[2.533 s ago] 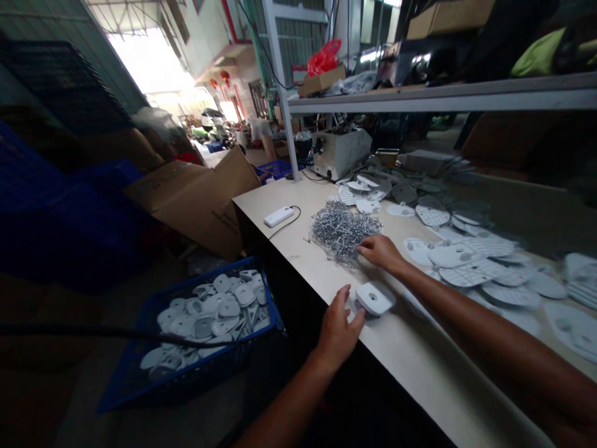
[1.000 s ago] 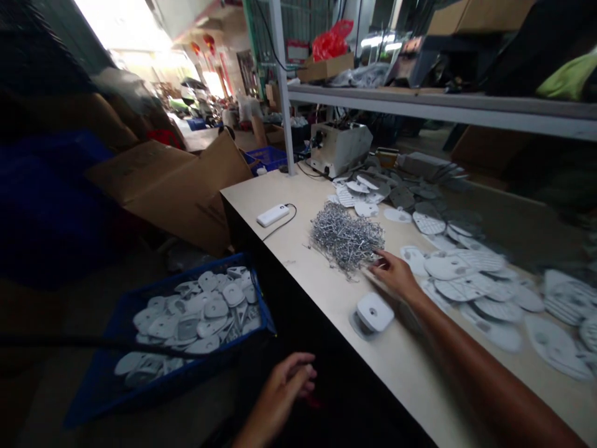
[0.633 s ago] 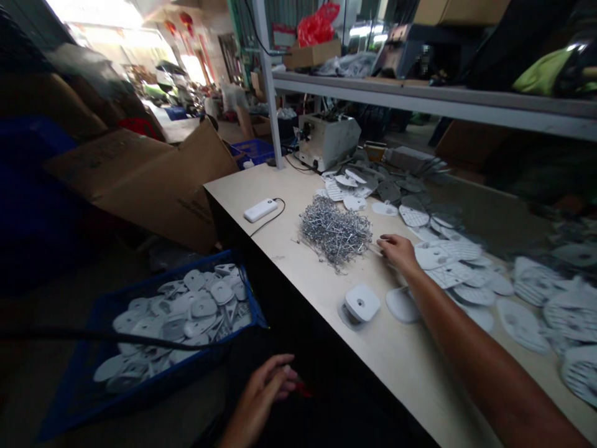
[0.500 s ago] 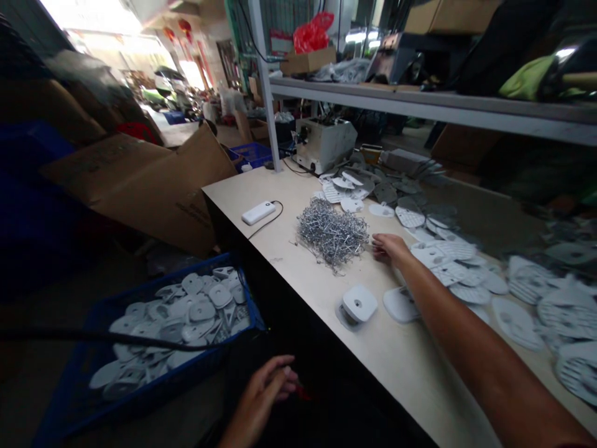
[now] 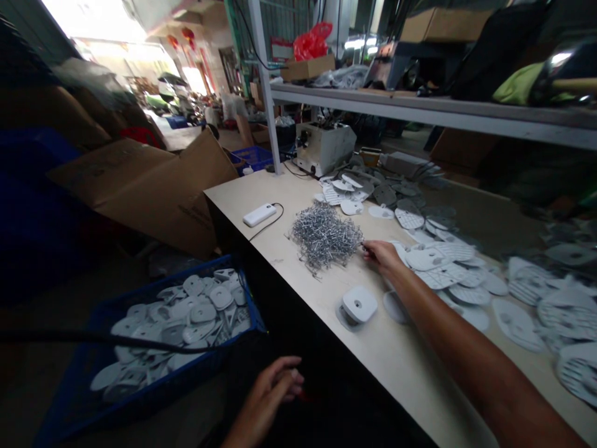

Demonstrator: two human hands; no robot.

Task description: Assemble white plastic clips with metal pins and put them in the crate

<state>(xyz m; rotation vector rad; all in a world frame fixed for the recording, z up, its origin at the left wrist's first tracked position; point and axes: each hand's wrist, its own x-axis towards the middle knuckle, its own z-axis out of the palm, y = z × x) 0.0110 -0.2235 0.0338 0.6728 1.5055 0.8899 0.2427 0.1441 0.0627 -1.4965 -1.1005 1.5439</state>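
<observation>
My right hand (image 5: 380,255) reaches across the table to the right edge of a pile of thin, shiny metal pins (image 5: 326,235). Its thumb and forefinger are pinched together at a pin on that edge; the fingertips are small and partly hidden. My left hand (image 5: 275,392) hovers below the table's front edge, fingers loosely curled and apart, with nothing visible in them. Nearer me on the table stands a white rounded plastic piece (image 5: 359,303) with a hole in its top. A similar flat white plate (image 5: 394,306) lies partly behind my right forearm.
Many white and grey plastic plates (image 5: 441,258) spread over the table's right side. A white power bank (image 5: 259,214) with a cable lies left of the pins. A blue crate (image 5: 254,305) of plastic parts stands at lower left. A grey machine (image 5: 326,146) sits beneath the shelf (image 5: 420,106).
My right hand has moved left to touch the pile's edge, and its fingers have closed. The pile has shifted slightly left. My left hand has barely moved.
</observation>
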